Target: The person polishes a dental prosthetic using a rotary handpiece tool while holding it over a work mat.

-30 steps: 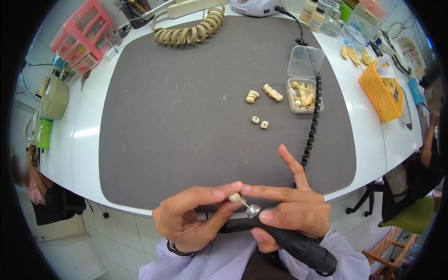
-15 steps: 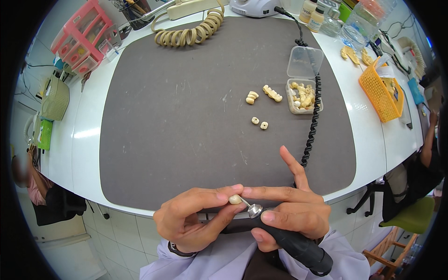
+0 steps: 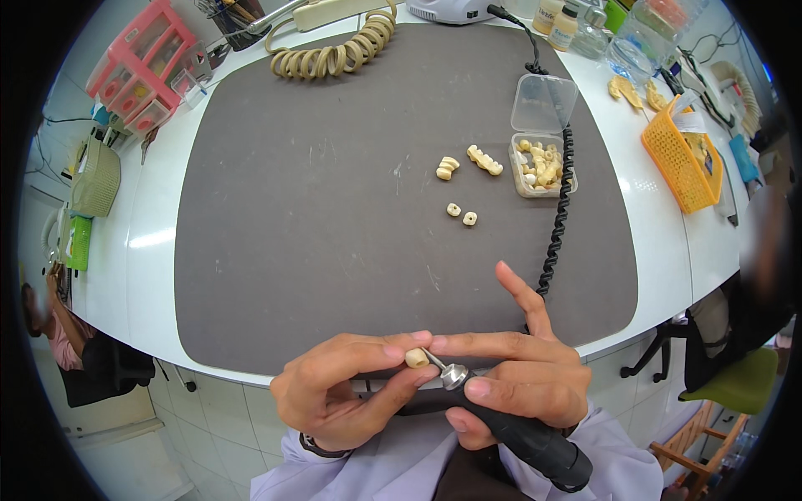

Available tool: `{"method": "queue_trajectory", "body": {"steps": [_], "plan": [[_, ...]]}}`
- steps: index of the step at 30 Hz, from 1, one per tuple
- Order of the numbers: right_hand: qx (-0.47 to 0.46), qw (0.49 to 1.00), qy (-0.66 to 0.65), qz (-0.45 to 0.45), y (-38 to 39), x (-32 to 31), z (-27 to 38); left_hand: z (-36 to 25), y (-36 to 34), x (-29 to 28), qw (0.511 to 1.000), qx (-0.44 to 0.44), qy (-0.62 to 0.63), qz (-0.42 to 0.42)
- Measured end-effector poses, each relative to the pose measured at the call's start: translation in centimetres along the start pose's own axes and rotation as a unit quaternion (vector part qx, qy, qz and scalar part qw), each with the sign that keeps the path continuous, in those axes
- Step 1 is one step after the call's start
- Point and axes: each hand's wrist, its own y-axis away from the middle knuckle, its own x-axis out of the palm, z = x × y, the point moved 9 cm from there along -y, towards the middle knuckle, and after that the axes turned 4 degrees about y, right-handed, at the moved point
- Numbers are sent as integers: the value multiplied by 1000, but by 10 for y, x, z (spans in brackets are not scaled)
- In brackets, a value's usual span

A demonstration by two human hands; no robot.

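Observation:
Between the thumb and forefinger of my left hand (image 3: 342,388) is a small cream-coloured dental crown (image 3: 416,358), its opening partly showing. My right hand (image 3: 518,380) grips a black rotary handpiece (image 3: 526,438) with a silver collar, and its thin metal bit meets the crown's right side. The two forefingers touch at their tips just above the crown, while my right little finger sticks up. Farther off on the grey mat (image 3: 292,225) lie two single crowns (image 3: 461,214) and two joined rows of teeth (image 3: 484,160).
A lidded clear box (image 3: 543,167) full of tooth pieces stands at the right, with the handpiece's black coiled cord (image 3: 557,242) across it. An orange basket (image 3: 681,159), pink drawers (image 3: 146,71) and a beige coiled hose (image 3: 334,58) edge the mat. Other people sit at both sides.
The crown has turned in my left fingers, so its opening now shows. Both hands stay nearly in place, and the bit remains against the crown.

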Motion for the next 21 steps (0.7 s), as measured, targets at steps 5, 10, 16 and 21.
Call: {"method": "queue_trajectory", "body": {"steps": [5, 10, 16, 21], "plan": [[-2, 1000, -4, -8, 0, 0, 0, 1, 0, 0, 1000, -4, -8, -1], [-1, 1000, 1, 4, -1, 1, 0, 1, 1, 1, 999, -22, -38, 16], [1, 1000, -3, -2, 0, 1, -1, 1, 1, 4, 996, -27, -72, 50], [3, 1000, 1, 10, 0, 2, 0, 2, 2, 4, 995, -27, -72, 59]]}}
